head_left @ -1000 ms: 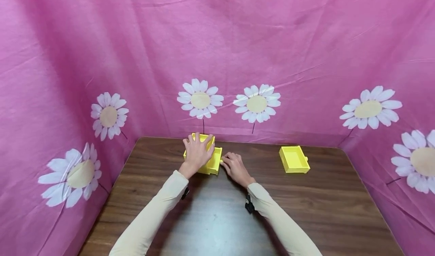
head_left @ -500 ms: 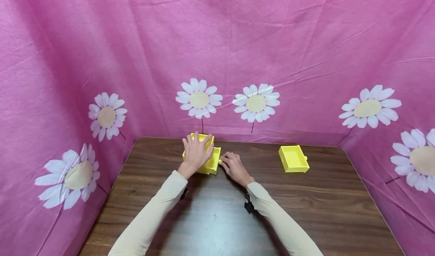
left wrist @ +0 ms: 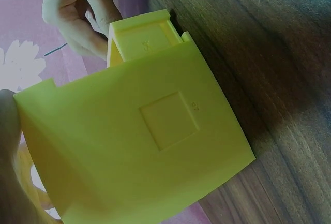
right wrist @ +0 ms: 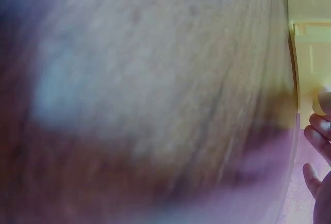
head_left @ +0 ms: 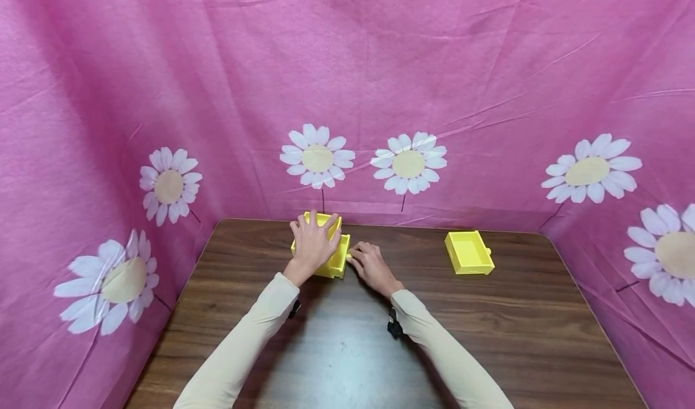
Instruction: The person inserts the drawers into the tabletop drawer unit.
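1. From far off, I have the left hand (head_left: 313, 246) spread over the box (left wrist: 114, 146), its fingers bent to grip the top. The box is near the back of the table (head_left: 347, 355).
2. The right hand (head_left: 373, 264) pinches the knob (right wrist: 317, 105) of the drawer (head_left: 340, 255).
3. The drawer sticks partly out of the low part of the box, on the right side. I can't tell which way it is sliding.
4. I think I should hold the box still and move the drawer in a straight line, slow and flat. If I tip it, it could jam.
5. A soft pinch should do; pushing hard may make the box skid.
6. The other drawer (head_left: 470, 252) lies well apart, to the right, touched by no hand.
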`<state>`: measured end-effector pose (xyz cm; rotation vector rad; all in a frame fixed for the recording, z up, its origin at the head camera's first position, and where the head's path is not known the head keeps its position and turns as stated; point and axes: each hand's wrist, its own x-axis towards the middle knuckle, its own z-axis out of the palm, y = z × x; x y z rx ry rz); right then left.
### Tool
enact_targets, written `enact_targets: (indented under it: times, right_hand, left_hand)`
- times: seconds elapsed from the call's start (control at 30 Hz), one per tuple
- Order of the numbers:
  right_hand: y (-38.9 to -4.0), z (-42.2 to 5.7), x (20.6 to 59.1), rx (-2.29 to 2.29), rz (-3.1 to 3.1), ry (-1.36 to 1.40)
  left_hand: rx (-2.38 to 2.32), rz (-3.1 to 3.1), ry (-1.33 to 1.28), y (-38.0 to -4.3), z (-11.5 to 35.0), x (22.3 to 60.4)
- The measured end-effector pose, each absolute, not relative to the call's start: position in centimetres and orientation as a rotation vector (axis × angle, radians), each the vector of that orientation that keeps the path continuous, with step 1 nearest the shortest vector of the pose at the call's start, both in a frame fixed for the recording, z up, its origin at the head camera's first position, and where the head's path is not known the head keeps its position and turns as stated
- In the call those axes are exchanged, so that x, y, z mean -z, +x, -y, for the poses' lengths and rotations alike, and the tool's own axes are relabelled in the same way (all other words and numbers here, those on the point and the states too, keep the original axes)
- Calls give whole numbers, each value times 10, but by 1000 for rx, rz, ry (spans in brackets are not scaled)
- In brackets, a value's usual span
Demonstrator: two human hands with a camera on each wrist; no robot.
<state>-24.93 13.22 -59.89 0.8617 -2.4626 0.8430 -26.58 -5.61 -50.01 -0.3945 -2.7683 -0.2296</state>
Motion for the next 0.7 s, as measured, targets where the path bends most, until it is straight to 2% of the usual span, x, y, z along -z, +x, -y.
enact_targets:
  times: [0.7]
  right_hand:
    - [-250,-125,597,-859,2548,817]
  left_hand:
    - [279,2781,-407,-267,56,500]
